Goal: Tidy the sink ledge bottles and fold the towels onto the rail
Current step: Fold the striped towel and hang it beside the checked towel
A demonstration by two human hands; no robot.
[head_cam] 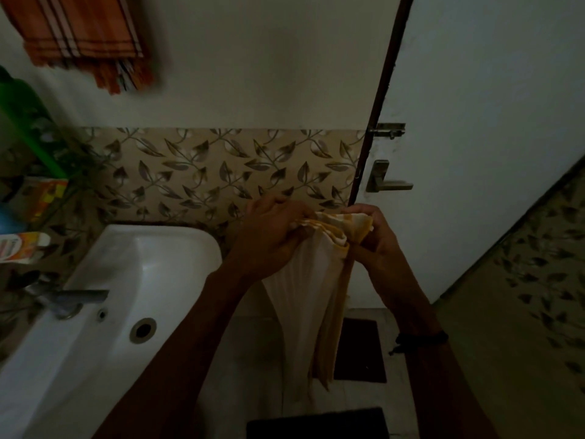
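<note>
A white towel with yellow borders [308, 289] hangs bunched from both my hands, to the right of the sink. My left hand [273, 236] grips its gathered top edge from the left. My right hand [372, 232] pinches the same edge from the right. An orange striped towel [82, 33] hangs high on the wall at the top left; its rail is out of view. A green bottle [28, 122] and small colourful packs [44, 198] stand on the ledge at the far left, partly cut off by the frame.
The white sink [95, 337] with a metal tap [68, 299] fills the lower left. A white door [474, 137] with handle [384, 180] and latch stands right behind the towel. Dark mats [361, 350] lie on the floor. A patterned tiled wall runs along the right.
</note>
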